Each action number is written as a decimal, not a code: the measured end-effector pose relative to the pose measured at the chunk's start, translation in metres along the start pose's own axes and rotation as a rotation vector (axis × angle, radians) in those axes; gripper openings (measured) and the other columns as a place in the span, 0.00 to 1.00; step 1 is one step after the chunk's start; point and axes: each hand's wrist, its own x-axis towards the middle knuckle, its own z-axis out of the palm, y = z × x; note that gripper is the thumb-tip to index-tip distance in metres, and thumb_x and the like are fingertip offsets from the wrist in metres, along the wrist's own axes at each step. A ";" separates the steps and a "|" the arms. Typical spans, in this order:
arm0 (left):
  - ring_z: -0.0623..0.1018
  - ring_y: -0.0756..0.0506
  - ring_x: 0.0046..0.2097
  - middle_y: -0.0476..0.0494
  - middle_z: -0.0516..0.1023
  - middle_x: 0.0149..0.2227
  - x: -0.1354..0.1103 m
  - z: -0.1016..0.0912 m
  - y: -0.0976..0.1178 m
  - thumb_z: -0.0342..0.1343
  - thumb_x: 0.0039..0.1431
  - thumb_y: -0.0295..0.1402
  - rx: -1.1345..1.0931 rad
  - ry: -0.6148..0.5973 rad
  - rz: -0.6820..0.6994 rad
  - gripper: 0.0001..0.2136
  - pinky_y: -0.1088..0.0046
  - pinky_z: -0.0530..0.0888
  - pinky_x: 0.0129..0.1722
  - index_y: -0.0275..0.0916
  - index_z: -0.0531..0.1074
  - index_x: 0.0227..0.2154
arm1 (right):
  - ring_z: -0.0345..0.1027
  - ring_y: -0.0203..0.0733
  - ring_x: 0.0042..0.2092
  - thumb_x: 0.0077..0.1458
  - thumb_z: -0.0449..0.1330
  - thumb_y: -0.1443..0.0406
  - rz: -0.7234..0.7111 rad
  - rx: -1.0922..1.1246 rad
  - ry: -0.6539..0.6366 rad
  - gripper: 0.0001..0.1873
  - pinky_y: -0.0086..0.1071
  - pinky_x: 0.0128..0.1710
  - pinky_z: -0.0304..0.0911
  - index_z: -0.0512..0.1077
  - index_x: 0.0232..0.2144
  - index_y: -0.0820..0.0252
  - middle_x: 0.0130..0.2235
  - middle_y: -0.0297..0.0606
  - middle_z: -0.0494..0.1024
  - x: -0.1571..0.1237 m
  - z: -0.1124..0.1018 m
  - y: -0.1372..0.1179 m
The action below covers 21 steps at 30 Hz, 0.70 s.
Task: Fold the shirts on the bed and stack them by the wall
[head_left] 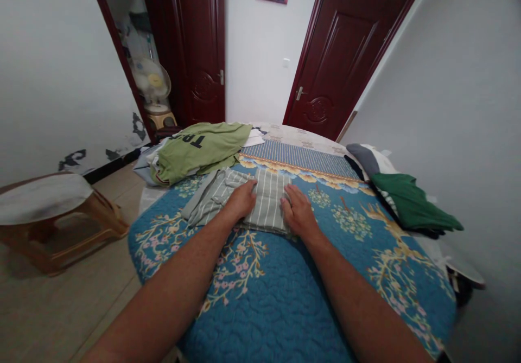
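A grey-green garment (266,203) with white stripes lies partly folded on a blue patterned quilted cover (260,319). Its right part is a flat folded panel, while the left part is looser and creased. My left hand (243,199) rests on the cloth at the left side of that panel, fingers extended, some of them hidden from view. On the panel's right edge lies my right hand (300,210), with its thumb apart from the fingers. Both hands touch the cloth, and neither lifts it.
A pile of clothes with a green lettered shirt (203,148) on top sits at the back left. Folded clothes, including a dark green one (411,200), lie at the right edge. A stool (61,211) stands at left, a fan (152,81) behind.
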 end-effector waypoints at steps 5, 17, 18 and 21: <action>0.80 0.37 0.62 0.30 0.79 0.63 -0.003 -0.004 0.003 0.56 0.66 0.24 -0.025 -0.023 -0.039 0.26 0.60 0.71 0.66 0.35 0.71 0.67 | 0.57 0.51 0.75 0.74 0.47 0.56 -0.075 0.053 0.101 0.30 0.54 0.75 0.54 0.69 0.69 0.64 0.73 0.53 0.67 0.013 -0.011 -0.007; 0.78 0.31 0.59 0.29 0.76 0.59 -0.019 -0.015 0.016 0.58 0.68 0.31 0.266 -0.020 -0.042 0.17 0.54 0.73 0.60 0.41 0.76 0.58 | 0.51 0.61 0.77 0.75 0.48 0.52 0.048 -0.175 -0.264 0.33 0.62 0.75 0.41 0.65 0.72 0.63 0.75 0.56 0.62 0.051 0.035 -0.025; 0.77 0.31 0.59 0.29 0.76 0.58 -0.019 -0.015 0.017 0.57 0.68 0.30 0.293 -0.012 -0.010 0.16 0.53 0.72 0.60 0.41 0.77 0.57 | 0.50 0.62 0.77 0.75 0.48 0.51 0.054 -0.199 -0.292 0.33 0.64 0.75 0.38 0.65 0.71 0.63 0.74 0.57 0.62 0.050 0.039 -0.025; 0.74 0.32 0.63 0.30 0.78 0.58 -0.017 -0.012 0.020 0.51 0.70 0.26 0.289 0.028 0.140 0.16 0.51 0.68 0.65 0.39 0.78 0.55 | 0.49 0.64 0.77 0.75 0.48 0.50 0.048 -0.234 -0.331 0.34 0.65 0.75 0.35 0.64 0.72 0.65 0.75 0.58 0.60 0.047 0.042 -0.025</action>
